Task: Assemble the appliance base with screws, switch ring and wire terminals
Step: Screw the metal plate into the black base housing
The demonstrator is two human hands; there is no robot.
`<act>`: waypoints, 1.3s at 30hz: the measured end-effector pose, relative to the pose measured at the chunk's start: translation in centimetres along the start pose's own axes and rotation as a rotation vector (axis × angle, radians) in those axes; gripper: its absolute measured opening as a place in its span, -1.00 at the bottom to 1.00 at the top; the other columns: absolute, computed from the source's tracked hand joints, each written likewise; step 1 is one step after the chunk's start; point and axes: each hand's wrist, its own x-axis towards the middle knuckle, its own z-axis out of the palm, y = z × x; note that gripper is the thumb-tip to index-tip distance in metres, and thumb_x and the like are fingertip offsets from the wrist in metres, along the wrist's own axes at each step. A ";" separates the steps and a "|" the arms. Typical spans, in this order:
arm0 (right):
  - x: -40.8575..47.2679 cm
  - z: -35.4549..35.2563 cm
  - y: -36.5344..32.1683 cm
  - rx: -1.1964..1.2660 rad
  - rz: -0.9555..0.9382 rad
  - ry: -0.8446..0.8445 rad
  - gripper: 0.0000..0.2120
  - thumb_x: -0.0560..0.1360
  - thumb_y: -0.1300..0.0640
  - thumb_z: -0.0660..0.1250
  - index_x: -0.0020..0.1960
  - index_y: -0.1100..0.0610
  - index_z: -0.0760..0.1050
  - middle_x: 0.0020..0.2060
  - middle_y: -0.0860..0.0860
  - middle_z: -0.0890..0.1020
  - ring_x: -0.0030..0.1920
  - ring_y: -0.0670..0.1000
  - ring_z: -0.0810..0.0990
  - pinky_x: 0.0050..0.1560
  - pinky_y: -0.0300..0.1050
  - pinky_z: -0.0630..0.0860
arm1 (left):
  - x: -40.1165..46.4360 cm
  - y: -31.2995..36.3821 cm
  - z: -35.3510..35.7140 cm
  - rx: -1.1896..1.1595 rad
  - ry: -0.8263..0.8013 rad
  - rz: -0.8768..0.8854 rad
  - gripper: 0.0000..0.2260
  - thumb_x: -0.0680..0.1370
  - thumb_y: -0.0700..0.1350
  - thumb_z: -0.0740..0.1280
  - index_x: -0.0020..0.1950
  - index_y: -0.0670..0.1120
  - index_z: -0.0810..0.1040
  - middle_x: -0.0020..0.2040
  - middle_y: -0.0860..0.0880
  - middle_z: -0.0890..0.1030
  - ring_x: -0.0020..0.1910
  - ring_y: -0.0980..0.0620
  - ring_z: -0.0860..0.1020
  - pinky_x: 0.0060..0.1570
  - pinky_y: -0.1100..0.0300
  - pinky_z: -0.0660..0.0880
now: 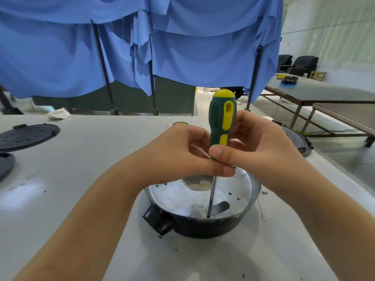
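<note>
The round appliance base (203, 201) sits on the white table, a silver metal plate inside a black shell with a black handle stub at its left. A green and yellow screwdriver (222, 120) stands upright over it, its shaft reaching down to the plate's near edge. My left hand (182, 151) pinches the lower end of the handle from the left. My right hand (253, 147) grips the same part from the right, thumb across the front. The screw under the tip is hidden.
A black perforated lid (26, 135) and another dark part (6, 165) lie at the far left. Another round unit (298, 138) sits behind my right hand. Blue cloth hangs behind the table. Brown tables stand at the right.
</note>
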 end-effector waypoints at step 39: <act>0.1 -1.0 0.2 0.131 -0.055 -0.152 -0.60 0.47 0.41 0.29 0.24 0.09 0.46 0.04 0.01 0.69 0.14 -0.04 0.63 0.08 -0.21 0.55 | -0.2 -1.3 -1.4 -0.164 -0.177 0.048 -0.66 0.42 -0.16 0.39 0.19 -0.17 0.60 0.08 -0.05 0.69 0.10 -0.01 0.65 0.12 0.20 0.55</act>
